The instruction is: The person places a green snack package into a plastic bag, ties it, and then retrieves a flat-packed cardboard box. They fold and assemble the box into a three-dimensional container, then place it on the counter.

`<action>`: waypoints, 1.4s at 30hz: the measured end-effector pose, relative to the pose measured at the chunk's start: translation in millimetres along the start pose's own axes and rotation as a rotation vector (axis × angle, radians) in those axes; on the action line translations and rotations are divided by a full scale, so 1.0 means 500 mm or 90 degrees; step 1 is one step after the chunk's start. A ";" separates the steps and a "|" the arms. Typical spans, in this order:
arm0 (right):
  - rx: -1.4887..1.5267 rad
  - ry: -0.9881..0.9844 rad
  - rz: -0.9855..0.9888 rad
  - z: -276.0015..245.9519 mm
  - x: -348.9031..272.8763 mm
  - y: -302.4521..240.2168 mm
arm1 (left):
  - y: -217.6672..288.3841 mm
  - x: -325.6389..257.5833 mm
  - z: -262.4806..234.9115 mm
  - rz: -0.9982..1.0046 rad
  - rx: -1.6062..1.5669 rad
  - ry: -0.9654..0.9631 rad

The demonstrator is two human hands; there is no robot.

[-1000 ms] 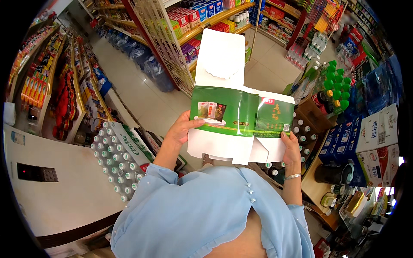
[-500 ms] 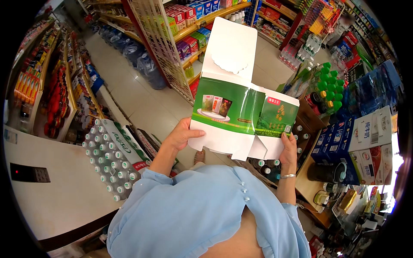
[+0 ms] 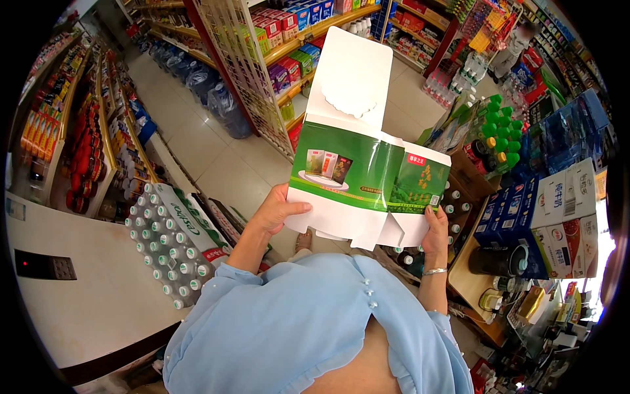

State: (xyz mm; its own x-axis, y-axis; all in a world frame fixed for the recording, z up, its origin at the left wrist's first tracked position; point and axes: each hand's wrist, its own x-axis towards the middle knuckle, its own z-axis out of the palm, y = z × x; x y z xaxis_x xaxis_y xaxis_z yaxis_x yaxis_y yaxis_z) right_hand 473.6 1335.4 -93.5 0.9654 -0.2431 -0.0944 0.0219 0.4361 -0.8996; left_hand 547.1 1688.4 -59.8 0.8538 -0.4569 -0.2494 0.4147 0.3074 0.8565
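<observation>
I hold an unfolded green and white cardboard box (image 3: 367, 174) in front of my chest, its long white flap sticking up and its bottom flaps hanging loose. My left hand (image 3: 275, 210) grips the box's lower left edge, thumb on the front. My right hand (image 3: 434, 233), with a bracelet on the wrist, grips the lower right corner. Light blue sleeves cover both my arms.
Shrink-wrapped packs of water bottles (image 3: 172, 246) stand at my left beside a white counter (image 3: 79, 289). Store shelves (image 3: 282, 52) with packaged goods run ahead. Green-capped bottles (image 3: 502, 131), blue and white cartons (image 3: 558, 203) and a wooden table with jars (image 3: 485, 289) crowd the right.
The box has tilted and shifted slightly to the right and upward in view. Both hands keep their hold on its lower edge.
</observation>
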 end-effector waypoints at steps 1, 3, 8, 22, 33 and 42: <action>0.005 -0.001 0.003 0.000 -0.002 0.001 | -0.001 -0.001 0.000 0.001 -0.002 0.000; 0.014 -0.003 0.009 0.000 -0.005 0.002 | -0.003 -0.003 0.000 0.002 -0.002 0.001; 0.020 0.002 0.012 -0.004 -0.008 0.007 | -0.003 -0.005 0.006 0.002 0.011 0.019; 0.050 -0.017 0.021 0.001 -0.008 0.004 | -0.011 -0.001 0.016 0.028 0.014 0.035; 0.043 -0.010 0.020 -0.006 -0.002 0.010 | -0.022 0.006 0.018 0.024 0.019 0.045; 0.018 0.020 0.013 -0.004 -0.001 0.007 | -0.022 0.010 0.030 0.027 0.015 0.047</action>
State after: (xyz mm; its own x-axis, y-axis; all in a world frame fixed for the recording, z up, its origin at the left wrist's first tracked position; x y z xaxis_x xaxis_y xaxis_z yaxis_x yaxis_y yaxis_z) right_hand 472.7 1335.3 -97.6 0.9571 -0.2606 -0.1264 0.0101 0.4661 -0.8847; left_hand 542.0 1670.4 -63.9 0.8915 -0.3810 -0.2453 0.3715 0.3045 0.8771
